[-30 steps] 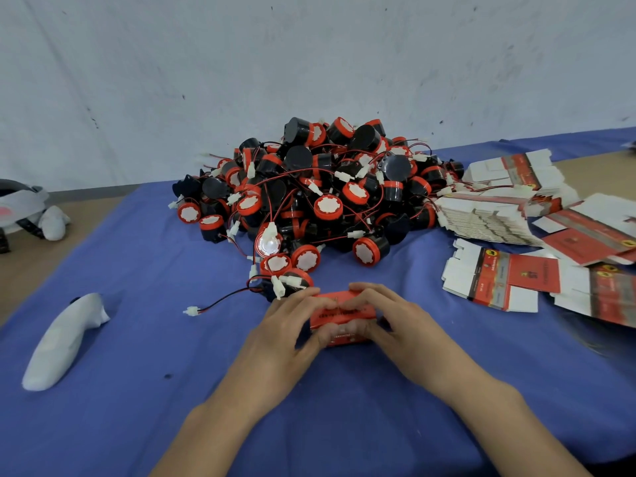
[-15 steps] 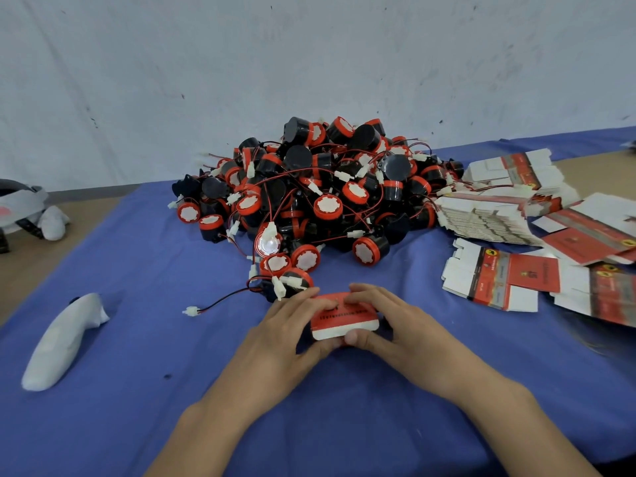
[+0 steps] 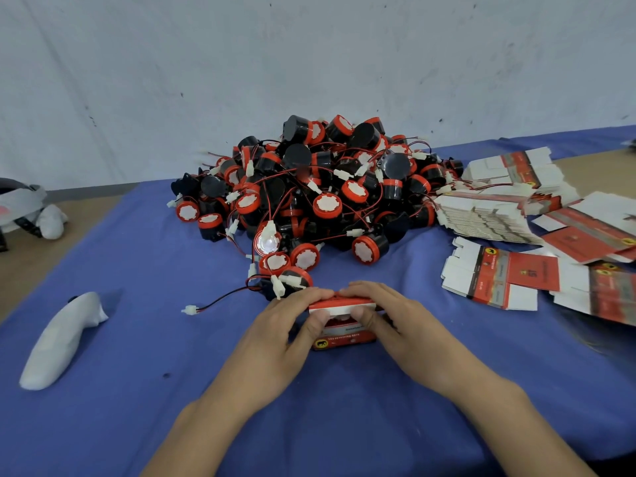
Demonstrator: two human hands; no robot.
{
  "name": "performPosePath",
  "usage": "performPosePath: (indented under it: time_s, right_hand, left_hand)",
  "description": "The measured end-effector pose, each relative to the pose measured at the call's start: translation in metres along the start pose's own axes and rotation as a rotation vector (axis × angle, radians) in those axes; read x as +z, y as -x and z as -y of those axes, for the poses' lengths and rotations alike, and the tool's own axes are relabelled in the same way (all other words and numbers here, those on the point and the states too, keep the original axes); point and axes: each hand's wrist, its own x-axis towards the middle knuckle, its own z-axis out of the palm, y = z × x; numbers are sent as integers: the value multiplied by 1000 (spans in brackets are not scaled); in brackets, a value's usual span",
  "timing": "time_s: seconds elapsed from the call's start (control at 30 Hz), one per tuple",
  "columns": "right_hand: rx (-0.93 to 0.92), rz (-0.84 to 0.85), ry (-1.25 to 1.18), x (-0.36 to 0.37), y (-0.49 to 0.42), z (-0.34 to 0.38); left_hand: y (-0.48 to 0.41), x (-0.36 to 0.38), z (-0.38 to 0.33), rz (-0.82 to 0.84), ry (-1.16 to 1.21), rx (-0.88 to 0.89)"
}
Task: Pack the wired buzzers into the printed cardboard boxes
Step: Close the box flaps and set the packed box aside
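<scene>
1. Left hand [image 3: 280, 333] is gripping the left end of the small red printed box [image 3: 344, 337], fingers curling over its top edge and thumb pressing on the white flap at the front.
2. Right hand [image 3: 395, 327] is clamping the right end the same way, thumb on the flap; the fingertips of both hands are nearly meeting on top.
3. The box is sitting on the blue cloth [image 3: 137, 425] between the hands, just in front of the pile of wired buzzers [image 3: 320, 187]. I cannot tell what is lying inside it.
4. One wire is trailing left from the pile's near edge, ending in a white connector [image 3: 190, 309] on the cloth.
5. Flat printed boxes [image 3: 499, 280] are lying spread to the right of the pile, with a leaning stack [image 3: 481, 218] behind them.
6. A white rounded object [image 3: 62, 339] is lying on the cloth, well to the left.
</scene>
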Motion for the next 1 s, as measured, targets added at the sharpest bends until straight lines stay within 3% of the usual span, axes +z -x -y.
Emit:
performPosePath:
  time_s: [0.3, 0.63, 1.0]
  right_hand:
    - [26, 55, 35, -2, 4, -3]
    - [54, 36, -93, -6, 6, -1]
    - [46, 79, 16, -9, 5, -9]
  left_hand:
    - [3, -1, 2, 69, 20, -4]
    - [3, 0, -2, 16, 157, -43]
    - [3, -5, 0, 41, 97, 18]
